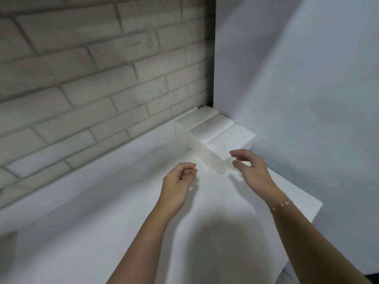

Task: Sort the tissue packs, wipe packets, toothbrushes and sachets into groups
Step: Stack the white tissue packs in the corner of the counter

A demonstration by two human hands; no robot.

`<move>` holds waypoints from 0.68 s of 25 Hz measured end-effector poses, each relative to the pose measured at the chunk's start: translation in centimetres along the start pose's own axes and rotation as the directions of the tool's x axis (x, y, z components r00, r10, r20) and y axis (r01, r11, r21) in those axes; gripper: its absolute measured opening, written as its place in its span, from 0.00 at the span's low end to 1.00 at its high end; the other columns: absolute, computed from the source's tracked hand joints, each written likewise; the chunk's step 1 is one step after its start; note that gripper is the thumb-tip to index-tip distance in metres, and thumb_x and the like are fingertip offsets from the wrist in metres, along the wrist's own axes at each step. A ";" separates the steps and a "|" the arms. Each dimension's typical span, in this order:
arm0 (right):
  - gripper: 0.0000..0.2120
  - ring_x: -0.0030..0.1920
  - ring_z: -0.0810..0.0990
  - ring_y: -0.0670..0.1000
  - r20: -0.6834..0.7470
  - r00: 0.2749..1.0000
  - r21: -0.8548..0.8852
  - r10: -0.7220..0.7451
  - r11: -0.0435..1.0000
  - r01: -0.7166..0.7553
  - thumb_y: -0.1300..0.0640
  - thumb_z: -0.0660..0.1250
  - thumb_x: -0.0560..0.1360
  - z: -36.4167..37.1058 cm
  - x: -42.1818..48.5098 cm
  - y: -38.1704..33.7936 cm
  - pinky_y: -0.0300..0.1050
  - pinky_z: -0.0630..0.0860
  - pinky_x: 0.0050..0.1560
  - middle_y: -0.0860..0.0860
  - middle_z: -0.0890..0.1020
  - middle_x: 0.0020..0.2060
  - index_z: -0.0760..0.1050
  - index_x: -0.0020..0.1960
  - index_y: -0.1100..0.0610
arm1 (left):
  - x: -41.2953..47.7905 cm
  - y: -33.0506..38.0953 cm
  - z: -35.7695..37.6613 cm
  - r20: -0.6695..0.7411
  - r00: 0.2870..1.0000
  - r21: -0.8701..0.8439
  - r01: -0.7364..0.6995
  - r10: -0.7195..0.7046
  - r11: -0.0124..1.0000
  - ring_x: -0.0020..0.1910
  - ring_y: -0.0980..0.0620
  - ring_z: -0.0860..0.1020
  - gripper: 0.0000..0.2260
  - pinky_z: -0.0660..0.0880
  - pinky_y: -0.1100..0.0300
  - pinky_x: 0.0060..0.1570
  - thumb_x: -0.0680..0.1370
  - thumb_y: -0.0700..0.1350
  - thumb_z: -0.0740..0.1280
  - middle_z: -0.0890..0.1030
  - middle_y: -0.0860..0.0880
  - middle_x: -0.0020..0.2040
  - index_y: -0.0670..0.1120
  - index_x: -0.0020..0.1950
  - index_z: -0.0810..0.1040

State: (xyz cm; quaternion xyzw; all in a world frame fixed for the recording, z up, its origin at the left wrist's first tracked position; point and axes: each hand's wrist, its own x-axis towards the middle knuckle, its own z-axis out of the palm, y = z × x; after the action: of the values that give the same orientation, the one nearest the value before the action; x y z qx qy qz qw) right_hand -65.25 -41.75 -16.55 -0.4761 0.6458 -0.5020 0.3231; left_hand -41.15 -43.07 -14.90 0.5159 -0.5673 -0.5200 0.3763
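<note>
Head: tissue packs (213, 138) partly behind R hand (252, 171)

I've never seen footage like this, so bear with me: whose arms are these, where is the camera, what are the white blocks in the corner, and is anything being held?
There is no machine here. A person wears one camera on the head, looking down at their own arms. The left hand and right hand hover over a white table, fingers loosely curled, holding nothing. The blocks are three tissue packs lined up in the corner between the brick wall and a white panel. The right hand is close to the nearest pack; whether it touches is unclear.
</note>
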 end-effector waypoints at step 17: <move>0.14 0.46 0.80 0.42 0.574 0.817 0.085 -0.063 0.996 0.017 0.66 0.67 0.79 29.3 -29.0 -14.0 0.32 0.74 0.43 0.46 0.85 0.47 0.83 0.52 0.48 | -29.1 -4.7 -28.1 -0.465 0.881 0.115 -0.032 0.083 0.993 0.37 0.57 0.79 0.13 0.74 0.65 0.41 0.80 0.40 0.70 0.85 0.53 0.43 0.60 0.47 0.84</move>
State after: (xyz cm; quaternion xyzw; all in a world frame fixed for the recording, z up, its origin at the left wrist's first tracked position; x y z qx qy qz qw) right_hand -25.17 -25.06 -13.36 -0.6063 0.4883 -0.3656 0.5101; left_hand -7.78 -19.95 -11.37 0.6281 -0.5009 -0.3382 0.4900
